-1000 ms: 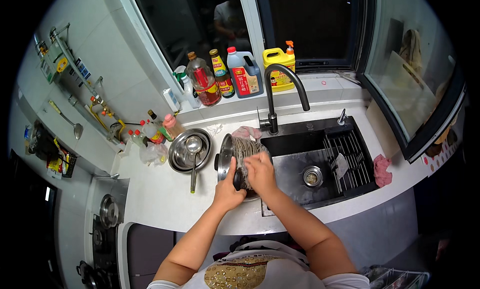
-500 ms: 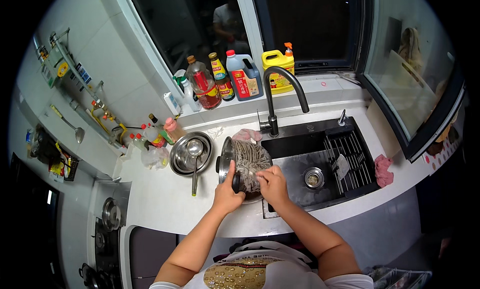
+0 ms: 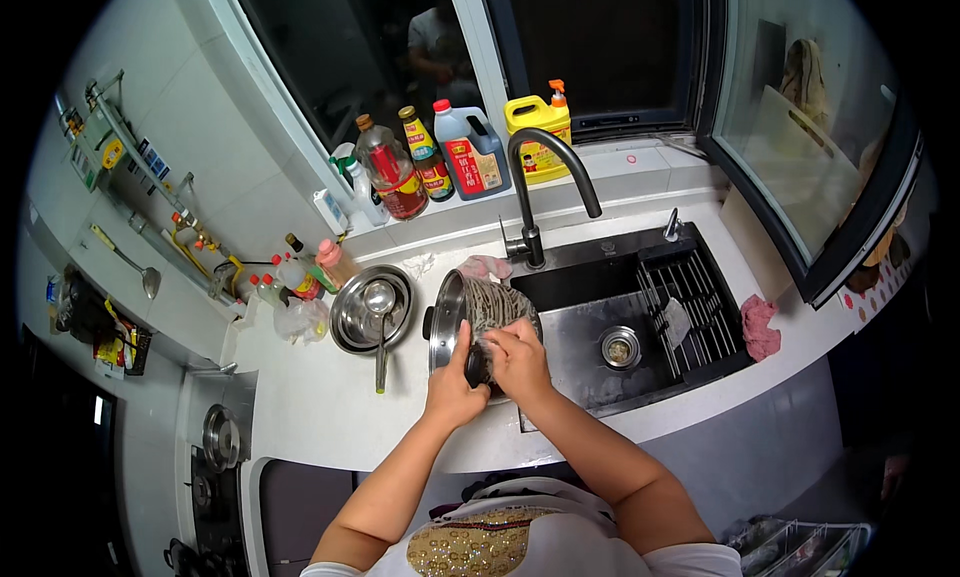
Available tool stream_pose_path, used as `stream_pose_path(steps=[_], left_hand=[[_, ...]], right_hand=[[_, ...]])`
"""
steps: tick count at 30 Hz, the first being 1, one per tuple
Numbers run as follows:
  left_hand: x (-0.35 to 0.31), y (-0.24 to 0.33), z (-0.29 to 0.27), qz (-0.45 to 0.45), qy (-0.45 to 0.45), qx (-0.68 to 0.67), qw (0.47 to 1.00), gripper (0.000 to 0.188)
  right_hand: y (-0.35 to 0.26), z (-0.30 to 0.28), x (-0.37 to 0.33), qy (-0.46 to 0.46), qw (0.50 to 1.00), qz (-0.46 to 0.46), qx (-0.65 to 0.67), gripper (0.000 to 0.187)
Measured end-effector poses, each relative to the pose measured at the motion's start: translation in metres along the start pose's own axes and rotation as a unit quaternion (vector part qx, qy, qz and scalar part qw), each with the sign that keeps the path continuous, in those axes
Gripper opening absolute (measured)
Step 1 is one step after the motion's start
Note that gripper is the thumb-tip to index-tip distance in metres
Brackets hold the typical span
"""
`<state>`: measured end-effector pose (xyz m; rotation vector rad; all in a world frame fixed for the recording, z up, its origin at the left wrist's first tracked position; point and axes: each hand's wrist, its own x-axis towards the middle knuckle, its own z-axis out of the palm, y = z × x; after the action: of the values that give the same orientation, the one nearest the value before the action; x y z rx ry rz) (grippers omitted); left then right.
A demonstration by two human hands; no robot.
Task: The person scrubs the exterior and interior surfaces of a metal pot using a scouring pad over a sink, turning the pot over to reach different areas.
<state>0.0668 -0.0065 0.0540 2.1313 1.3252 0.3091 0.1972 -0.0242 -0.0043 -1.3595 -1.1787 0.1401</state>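
Note:
A steel pot (image 3: 447, 315) with black side handles stands tilted on the counter beside the sink. Greyish-brown, ridged, foamy-looking streaks (image 3: 502, 303) show on its inner side; what they are I cannot make out. My left hand (image 3: 452, 389) is closed round the near black handle (image 3: 475, 366), thumb up. Just right of it, my right hand (image 3: 520, 363) has its fingers pinched together at the pot's inside, and anything between them is hidden.
Nested steel bowls (image 3: 345, 322) with a ladle (image 3: 379, 299) lie left of the pot. To the right is a black sink (image 3: 575, 382) with a rack (image 3: 690, 317) and a tall faucet (image 3: 528, 192). Pink cloths (image 3: 760, 327) and bottles (image 3: 468, 152) stand about.
My right hand has moved left and slightly up, closer to my left hand and the handle. My left hand keeps its hold; the whole view has shifted a little.

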Motion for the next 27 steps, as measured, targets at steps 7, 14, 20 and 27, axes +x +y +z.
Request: stream_pose_path(steps=[7,14,20,27], left_hand=[[0.0,-0.007,0.002,0.018,0.032,-0.011,0.999,0.102],[0.001,-0.01,0.007,0.035,0.049,0.0,0.998,0.102],[0.001,-0.015,0.001,0.03,0.055,-0.022,0.998,0.102],[0.003,-0.012,0.001,0.027,0.047,-0.033,0.998,0.102]], right_hand=[[-0.006,-0.001,-0.003,-0.038,0.999,-0.002,0.033,0.013],[-0.011,-0.007,0.004,-0.067,0.996,0.009,0.054,0.015],[0.008,-0.011,0.014,-0.07,0.996,0.042,-0.039,0.013],[0.012,-0.008,0.022,-0.05,0.996,0.065,-0.047,0.014]])
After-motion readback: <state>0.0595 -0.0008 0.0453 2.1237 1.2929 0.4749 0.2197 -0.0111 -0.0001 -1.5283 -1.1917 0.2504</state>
